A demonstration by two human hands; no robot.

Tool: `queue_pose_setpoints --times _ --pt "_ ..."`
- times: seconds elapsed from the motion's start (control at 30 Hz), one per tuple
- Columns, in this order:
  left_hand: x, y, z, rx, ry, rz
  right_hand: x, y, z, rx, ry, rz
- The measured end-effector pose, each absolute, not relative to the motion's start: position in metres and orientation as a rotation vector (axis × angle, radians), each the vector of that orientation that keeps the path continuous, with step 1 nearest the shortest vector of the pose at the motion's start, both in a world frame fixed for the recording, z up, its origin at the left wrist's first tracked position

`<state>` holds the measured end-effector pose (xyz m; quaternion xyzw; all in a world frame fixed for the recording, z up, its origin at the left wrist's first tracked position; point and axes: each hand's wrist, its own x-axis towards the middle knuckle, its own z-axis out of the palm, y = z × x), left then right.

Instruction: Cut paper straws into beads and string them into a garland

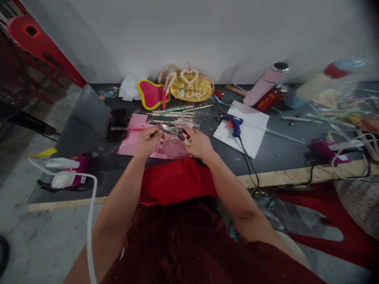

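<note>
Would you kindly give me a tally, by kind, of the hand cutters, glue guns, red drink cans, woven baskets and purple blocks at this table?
Hand cutters: 1, the metal cutter in the right hand
Glue guns: 1, the blue glue gun
Red drink cans: 1, the red can
Woven baskets: 1, the yellow basket
Purple blocks: 2, the left block and the right block
Total: 6

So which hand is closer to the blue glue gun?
Right. The right hand, holding the pruning shears, is left of the blue glue gun; the left hand is farther left.

Grey-bladed shears (pixel 175 130), pink paper (pixel 169 152)
</note>
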<state>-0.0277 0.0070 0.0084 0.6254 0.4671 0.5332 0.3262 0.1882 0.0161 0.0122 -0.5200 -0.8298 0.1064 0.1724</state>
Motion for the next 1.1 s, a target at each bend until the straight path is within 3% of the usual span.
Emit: queue_pose_setpoints --times 0.37,1.1 --pt "-0.026 0.008 0.005 1.555 1.248 1.421 0.184 0.014 0.011 -1.611 -2.363 0.323" --pt "-0.028 0.009 0.007 1.691 1.278 1.367 0.192 0.022 0.005 -1.434 -2.371 0.317"
